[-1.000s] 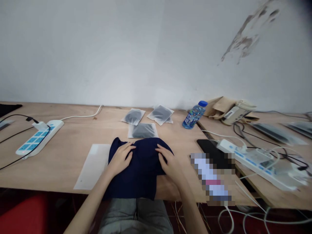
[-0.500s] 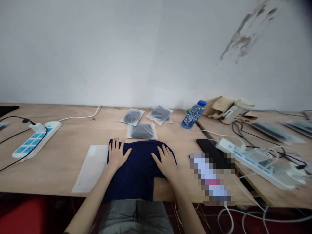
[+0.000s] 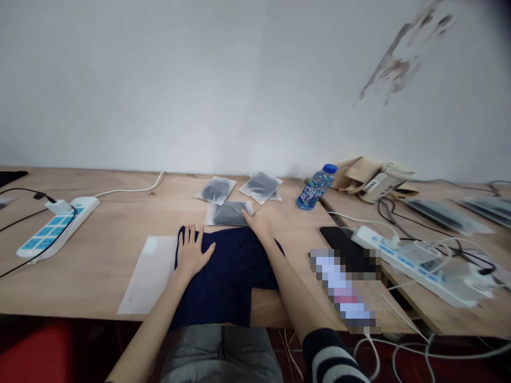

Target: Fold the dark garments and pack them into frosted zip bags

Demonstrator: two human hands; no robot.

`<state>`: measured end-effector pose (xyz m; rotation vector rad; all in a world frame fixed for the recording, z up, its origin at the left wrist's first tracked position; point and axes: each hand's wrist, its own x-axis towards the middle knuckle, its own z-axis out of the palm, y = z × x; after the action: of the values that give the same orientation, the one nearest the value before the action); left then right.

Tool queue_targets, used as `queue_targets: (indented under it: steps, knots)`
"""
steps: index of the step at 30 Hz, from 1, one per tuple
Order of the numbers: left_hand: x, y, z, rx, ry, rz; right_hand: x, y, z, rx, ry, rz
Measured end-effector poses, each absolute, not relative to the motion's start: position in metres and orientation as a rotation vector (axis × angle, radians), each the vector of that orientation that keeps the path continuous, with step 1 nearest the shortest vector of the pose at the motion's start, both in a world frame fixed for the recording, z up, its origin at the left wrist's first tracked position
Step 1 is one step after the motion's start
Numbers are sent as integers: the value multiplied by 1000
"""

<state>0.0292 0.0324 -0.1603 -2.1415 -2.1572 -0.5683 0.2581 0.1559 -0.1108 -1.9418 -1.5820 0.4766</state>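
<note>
A navy blue piece of cloth (image 3: 223,276) lies spread at the table's front edge, partly hanging over it. My left hand (image 3: 191,252) rests flat on its upper left part, fingers spread. My right hand (image 3: 260,223) is just beyond the cloth's far edge, at the right edge of a frosted plastic packet (image 3: 225,214) with something dark folded inside. Its thumb lies over the packet and the other fingers are bent down, mostly hidden. Left of the cloth lies an empty-looking frosted plastic bag (image 3: 146,276).
Farther back are more filled packets (image 3: 216,190) (image 3: 261,187) and a blue-capped bottle (image 3: 316,187). Power strips (image 3: 59,229) (image 3: 415,266) with cables lie on both sides. A blurred-out phone-like object (image 3: 345,292) and a black item (image 3: 347,247) are on the right.
My right hand has lifted off the cloth and moved forward and left to the near packet, its fingers now bent. My left hand has stayed on the cloth.
</note>
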Motion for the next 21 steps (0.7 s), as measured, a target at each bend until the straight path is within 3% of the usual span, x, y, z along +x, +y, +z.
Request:
queue_targets:
  steps: [12, 21]
  knots:
    - [30, 30, -157, -2158, -2145, -713, 255, 122, -75, -1365, -1244, 941]
    - [2, 28, -89, -1971, -2023, -1690, 277, 5, -52, -1138, -1028, 1291]
